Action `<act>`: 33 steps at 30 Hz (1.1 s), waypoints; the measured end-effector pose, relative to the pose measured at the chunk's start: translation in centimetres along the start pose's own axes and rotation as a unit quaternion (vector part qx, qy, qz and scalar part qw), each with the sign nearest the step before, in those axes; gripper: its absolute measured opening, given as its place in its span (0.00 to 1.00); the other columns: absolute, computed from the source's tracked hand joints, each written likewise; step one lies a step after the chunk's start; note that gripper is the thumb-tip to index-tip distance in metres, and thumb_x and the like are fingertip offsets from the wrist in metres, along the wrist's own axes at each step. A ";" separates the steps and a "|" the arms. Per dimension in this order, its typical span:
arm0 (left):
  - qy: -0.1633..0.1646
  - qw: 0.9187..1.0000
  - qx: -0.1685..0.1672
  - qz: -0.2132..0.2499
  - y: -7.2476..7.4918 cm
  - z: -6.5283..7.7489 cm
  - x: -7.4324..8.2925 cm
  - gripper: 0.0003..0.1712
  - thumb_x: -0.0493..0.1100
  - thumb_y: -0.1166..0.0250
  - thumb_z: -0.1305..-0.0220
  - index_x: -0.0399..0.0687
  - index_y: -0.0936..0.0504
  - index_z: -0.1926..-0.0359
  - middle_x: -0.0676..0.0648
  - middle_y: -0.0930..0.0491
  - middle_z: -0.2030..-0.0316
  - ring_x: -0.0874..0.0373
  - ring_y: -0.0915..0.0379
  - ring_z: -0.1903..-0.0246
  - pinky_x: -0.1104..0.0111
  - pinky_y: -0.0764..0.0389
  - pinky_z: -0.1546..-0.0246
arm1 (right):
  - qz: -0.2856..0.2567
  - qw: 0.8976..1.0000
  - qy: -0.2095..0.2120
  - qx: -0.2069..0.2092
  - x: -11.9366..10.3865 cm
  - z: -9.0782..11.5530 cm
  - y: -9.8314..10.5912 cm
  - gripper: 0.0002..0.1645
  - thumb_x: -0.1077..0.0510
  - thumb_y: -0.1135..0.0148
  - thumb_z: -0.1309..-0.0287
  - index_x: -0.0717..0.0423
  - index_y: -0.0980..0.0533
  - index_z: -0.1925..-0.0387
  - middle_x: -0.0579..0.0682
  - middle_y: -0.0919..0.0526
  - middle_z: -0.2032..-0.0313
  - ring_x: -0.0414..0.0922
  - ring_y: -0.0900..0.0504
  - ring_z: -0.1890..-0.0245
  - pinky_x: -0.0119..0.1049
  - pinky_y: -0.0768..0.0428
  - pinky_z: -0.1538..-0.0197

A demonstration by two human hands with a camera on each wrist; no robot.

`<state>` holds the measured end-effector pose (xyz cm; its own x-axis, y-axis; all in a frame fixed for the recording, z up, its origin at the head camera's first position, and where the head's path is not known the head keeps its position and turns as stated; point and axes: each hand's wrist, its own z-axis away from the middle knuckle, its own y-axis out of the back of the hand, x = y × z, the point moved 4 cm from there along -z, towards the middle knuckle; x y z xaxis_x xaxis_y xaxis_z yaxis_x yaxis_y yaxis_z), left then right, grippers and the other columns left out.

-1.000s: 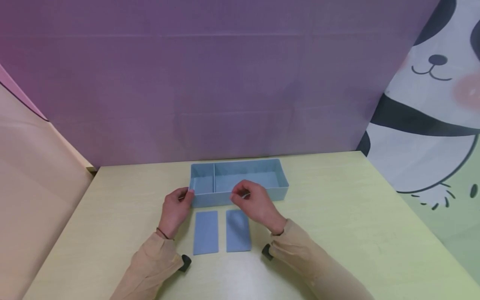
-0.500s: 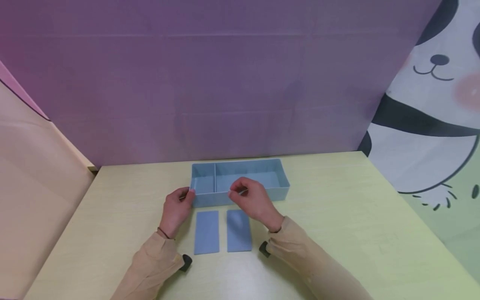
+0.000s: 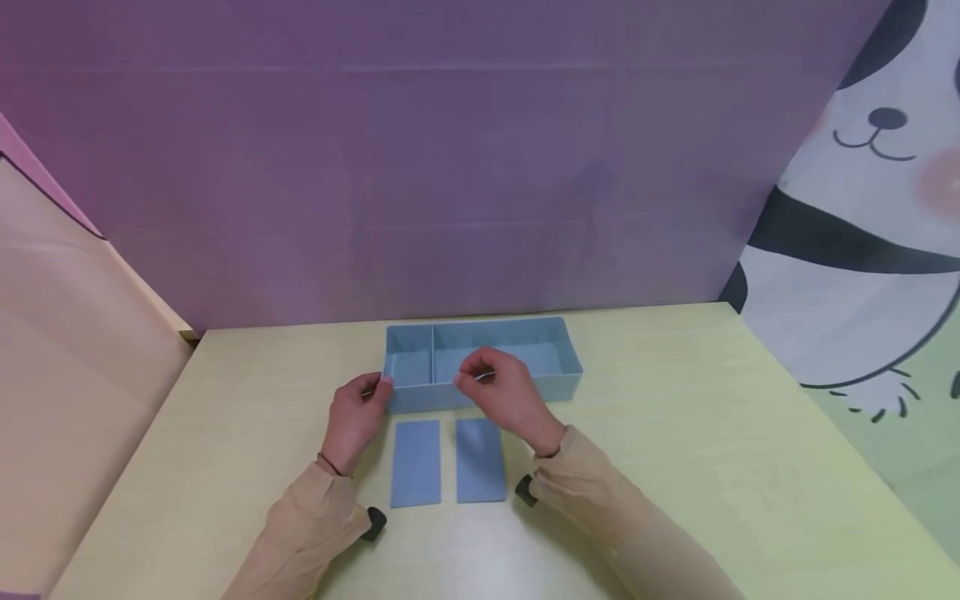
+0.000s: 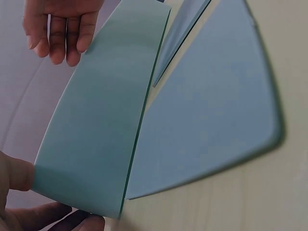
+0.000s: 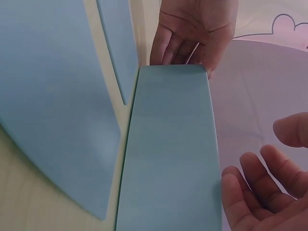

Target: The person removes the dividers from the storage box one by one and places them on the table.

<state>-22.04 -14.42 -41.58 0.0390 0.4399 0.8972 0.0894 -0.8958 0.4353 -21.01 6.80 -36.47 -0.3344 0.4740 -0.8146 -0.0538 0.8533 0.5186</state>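
A light blue open-topped box (image 3: 420, 398) stands toward the back of the table. An upright divider (image 3: 432, 357) splits it into a small left and a long right compartment, both bare inside. My left hand (image 3: 356, 423) grips the box's left end, thumb at the front corner and fingers against the end wall. Over the middle of the front rim hovers my right hand (image 3: 513, 400), its fingers loosely curved. In the right wrist view that hand's thumb (image 5: 293, 130) is apart from its fingers, and nothing shows between them.
Two flat blue rectangular panels lie side by side before the box, a left panel (image 3: 416, 463) and a right panel (image 3: 481, 462). The pale wooden table (image 3: 675, 450) ends at a purple backdrop (image 3: 480, 167). A panda-printed sheet (image 3: 862, 250) hangs at the right.
My right hand has drifted slightly left and away along the box's front rim. My left hand keeps its place on the box, and the whole view has shifted a little.
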 end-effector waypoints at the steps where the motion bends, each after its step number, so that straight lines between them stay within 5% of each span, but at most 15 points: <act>1: -0.001 1.000 0.000 0.000 0.0 0.0 0.0 0.21 0.47 0.48 0.36 0.33 0.27 0.51 0.33 0.25 0.54 0.49 0.30 0.56 0.54 0.26 0.54 | 0.002 1.000 0.000 0.000 0.0 -0.1 0.0 0.04 0.54 0.40 0.46 0.48 0.25 0.68 0.44 0.21 0.68 0.36 0.26 0.68 0.36 0.22 0.62; 33: -0.003 1.000 0.001 0.005 0.0 0.0 -0.1 0.21 0.46 0.48 0.36 0.33 0.27 0.51 0.33 0.24 0.55 0.50 0.29 0.58 0.55 0.26 0.55 | 0.017 0.999 -0.035 -0.032 0.2 -1.6 -1.0 0.07 0.51 0.41 0.46 0.47 0.26 0.66 0.44 0.22 0.66 0.38 0.26 0.66 0.38 0.23 0.63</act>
<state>-22.09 -14.47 -41.64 0.0467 0.4321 0.9006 0.0906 -0.8997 0.4269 -22.54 5.68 -36.71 -0.2712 0.5183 -0.8110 -0.1035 0.8220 0.5599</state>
